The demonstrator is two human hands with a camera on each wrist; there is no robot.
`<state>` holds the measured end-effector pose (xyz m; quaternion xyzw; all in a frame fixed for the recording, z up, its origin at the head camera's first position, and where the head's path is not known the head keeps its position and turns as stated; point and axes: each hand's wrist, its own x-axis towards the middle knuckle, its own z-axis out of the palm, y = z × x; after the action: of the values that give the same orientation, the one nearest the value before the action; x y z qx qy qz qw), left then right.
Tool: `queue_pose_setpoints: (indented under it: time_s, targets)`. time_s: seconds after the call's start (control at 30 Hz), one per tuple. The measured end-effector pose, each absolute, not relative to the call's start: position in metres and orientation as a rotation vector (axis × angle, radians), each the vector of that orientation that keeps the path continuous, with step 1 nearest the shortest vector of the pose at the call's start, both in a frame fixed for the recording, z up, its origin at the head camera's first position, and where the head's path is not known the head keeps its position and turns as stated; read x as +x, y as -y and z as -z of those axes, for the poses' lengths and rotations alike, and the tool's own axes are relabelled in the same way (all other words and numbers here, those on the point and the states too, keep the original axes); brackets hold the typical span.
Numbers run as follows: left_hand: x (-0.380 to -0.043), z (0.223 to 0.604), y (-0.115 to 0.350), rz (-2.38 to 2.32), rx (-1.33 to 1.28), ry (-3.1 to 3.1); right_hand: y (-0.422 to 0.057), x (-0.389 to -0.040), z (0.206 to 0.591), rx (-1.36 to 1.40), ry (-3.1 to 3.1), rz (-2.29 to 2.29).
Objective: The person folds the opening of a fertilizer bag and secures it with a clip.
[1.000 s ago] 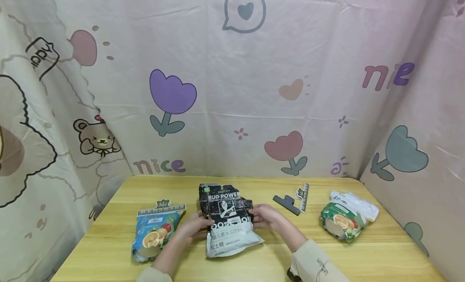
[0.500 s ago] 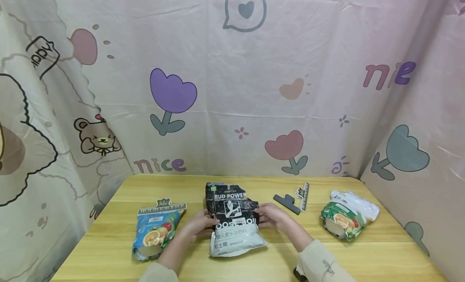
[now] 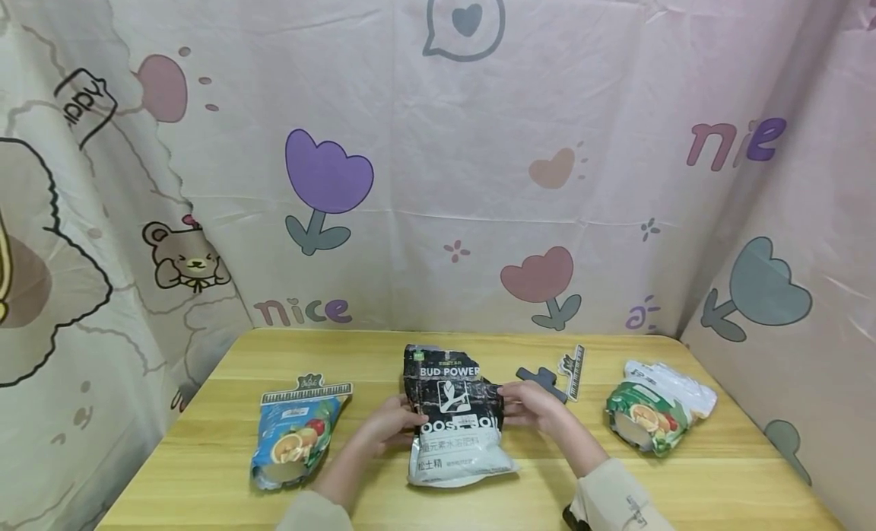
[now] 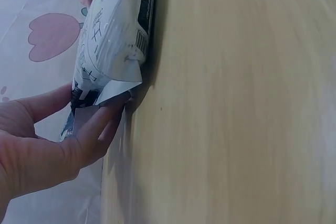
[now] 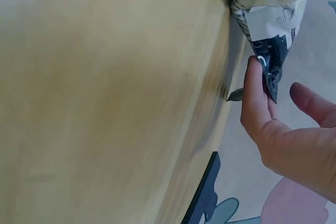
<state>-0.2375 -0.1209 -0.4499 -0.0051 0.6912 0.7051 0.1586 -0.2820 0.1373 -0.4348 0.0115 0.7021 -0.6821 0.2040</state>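
A black-and-white soil fertilizer bag [image 3: 453,432] marked BUD POWER lies at the middle of the table, its top edge ragged. My left hand [image 3: 393,423] grips its left side; the left wrist view has the thumb on one face and the fingers [image 4: 100,129] on the other. At the opposite side is my right hand [image 3: 537,405]. Its fingers [image 5: 253,87] touch the bag's dark edge in the right wrist view, while the thumb stands apart from it. Just beyond the right hand lies a black bag clip [image 3: 545,380] with a piano-key decoration, partly covered by that hand.
On the left lies a blue fruit-print bag [image 3: 290,443] with a piano-key clip [image 3: 306,392] across its top. A green-and-white fruit-print bag [image 3: 646,417] rests on the right. Printed cloth [image 3: 424,272] hangs behind the wooden table [image 3: 205,470].
The fertilizer bag has shifted to the right along the table, and both hands have moved with it. My right hand now overlaps the loose clip. The two fruit-print bags have stayed put.
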Motion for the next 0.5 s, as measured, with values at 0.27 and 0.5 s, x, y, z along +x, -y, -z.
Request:
queue_pose_setpoints:
  time_s: [0.27,0.5]
  targets:
    - [-0.239,0.445,0.113,-2.026,-0.063,-1.999,-0.144,-0.283,0.436,0.064,-1.893,1.951]
    - [-0.239,0.44,0.106,-2.08,-0.006,-2.05,-0.147,-0.277,0.432,0.074,-1.926,2.022]
